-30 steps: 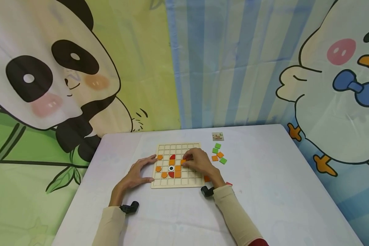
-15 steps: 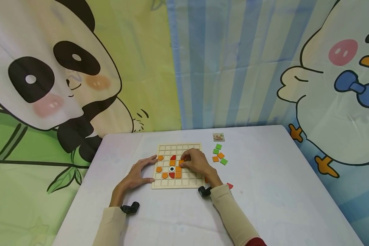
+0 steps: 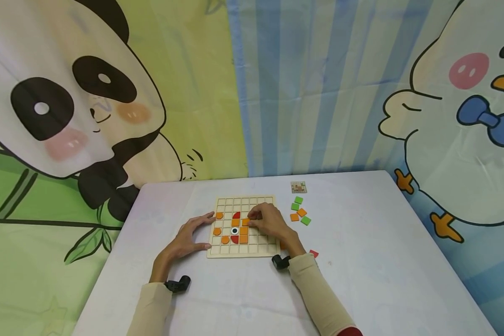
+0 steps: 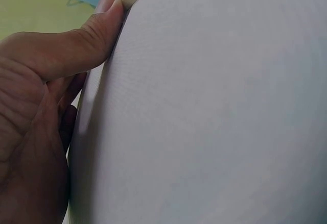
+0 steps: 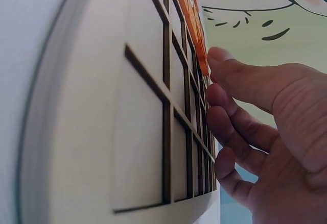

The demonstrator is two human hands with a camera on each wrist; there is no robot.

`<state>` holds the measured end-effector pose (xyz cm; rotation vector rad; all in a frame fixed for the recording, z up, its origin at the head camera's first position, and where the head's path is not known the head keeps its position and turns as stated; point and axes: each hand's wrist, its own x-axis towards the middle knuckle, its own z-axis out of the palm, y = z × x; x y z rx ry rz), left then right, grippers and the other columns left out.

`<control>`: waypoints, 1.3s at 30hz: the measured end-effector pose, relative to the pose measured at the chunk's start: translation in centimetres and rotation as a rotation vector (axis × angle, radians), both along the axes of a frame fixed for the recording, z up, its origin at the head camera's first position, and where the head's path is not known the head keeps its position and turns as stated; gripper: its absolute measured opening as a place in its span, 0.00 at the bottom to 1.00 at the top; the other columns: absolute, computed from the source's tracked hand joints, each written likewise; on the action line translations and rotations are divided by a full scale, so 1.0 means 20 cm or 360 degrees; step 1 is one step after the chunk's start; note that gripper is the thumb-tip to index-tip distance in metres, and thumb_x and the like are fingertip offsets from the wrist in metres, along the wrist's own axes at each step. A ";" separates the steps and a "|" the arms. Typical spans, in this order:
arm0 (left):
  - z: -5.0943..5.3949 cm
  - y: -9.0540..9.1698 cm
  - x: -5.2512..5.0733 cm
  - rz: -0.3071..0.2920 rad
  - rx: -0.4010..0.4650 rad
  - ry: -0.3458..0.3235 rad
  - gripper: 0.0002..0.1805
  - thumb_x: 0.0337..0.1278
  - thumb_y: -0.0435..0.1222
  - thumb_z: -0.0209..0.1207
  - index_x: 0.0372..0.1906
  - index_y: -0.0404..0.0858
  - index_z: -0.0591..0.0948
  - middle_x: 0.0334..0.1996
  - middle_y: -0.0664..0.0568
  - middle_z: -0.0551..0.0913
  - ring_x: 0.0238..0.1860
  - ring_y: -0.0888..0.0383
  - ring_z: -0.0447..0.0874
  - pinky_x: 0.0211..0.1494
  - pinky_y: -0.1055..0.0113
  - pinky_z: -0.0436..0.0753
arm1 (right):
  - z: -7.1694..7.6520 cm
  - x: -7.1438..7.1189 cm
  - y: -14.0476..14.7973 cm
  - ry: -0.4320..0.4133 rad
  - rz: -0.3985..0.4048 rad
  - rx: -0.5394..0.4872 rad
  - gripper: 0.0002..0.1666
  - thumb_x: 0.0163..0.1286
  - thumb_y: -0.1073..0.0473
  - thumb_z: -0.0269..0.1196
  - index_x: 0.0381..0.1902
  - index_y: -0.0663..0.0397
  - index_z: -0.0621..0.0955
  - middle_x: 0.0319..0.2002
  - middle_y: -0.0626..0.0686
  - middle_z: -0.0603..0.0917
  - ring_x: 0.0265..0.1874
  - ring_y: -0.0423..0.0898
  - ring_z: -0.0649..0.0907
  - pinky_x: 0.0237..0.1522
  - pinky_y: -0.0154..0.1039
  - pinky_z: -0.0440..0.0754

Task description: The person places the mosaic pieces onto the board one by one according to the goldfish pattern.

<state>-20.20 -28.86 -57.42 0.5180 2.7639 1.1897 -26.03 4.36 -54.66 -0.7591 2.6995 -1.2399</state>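
Observation:
A pale wooden grid board (image 3: 227, 252) lies on the table. My left hand (image 3: 185, 239) rests at its left side, fingers and thumb spread and touching the edge; the left wrist view shows the thumb (image 4: 97, 35) against the board's rim. Over the right half, my right hand (image 3: 269, 221) holds an orange square tile (image 3: 245, 222) by its right side, fingers bent. That tile lies at a cell above other orange squares (image 3: 243, 234). Beside them sit a black-and-white eye piece (image 3: 234, 230), red quarter-round pieces (image 3: 236, 215) and orange discs (image 3: 220, 215). Fingertips partly cover the tile.
Right of the board lie several loose green squares (image 3: 305, 220) and orange squares (image 3: 294, 217). A small pattern card (image 3: 298, 187) lies behind them. A red piece (image 3: 314, 254) is near the right forearm, which partly hides an orange piece (image 3: 283, 245).
My right hand has shifted slightly left with the orange tile, which now lies flatter, in line above the other orange squares. The left hand stays at the board's edge.

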 end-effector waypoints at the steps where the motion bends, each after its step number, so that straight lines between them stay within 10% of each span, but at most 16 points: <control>1: 0.00 0.00 0.00 0.0002 -0.0002 -0.0001 0.47 0.51 0.41 0.83 0.78 0.48 0.77 0.87 0.50 0.65 0.85 0.35 0.60 0.83 0.25 0.57 | 0.00 0.00 0.00 0.0013 0.0003 0.0006 0.09 0.69 0.60 0.77 0.45 0.56 0.93 0.37 0.49 0.93 0.36 0.41 0.87 0.47 0.44 0.88; 22: 0.00 0.00 0.00 -0.0021 0.0003 0.0007 0.47 0.52 0.41 0.83 0.78 0.47 0.77 0.87 0.49 0.65 0.85 0.34 0.60 0.82 0.24 0.56 | 0.01 0.00 -0.01 0.0014 0.0033 0.0029 0.09 0.72 0.61 0.75 0.47 0.57 0.93 0.41 0.50 0.94 0.39 0.44 0.90 0.49 0.44 0.90; 39: 0.01 -0.01 0.00 -0.0016 -0.0009 -0.0006 0.47 0.53 0.43 0.83 0.79 0.46 0.76 0.87 0.48 0.65 0.85 0.34 0.59 0.82 0.23 0.56 | 0.10 0.00 0.40 -0.0026 -0.0194 0.0039 0.16 0.64 0.64 0.80 0.49 0.61 0.93 0.43 0.54 0.94 0.40 0.46 0.86 0.47 0.45 0.86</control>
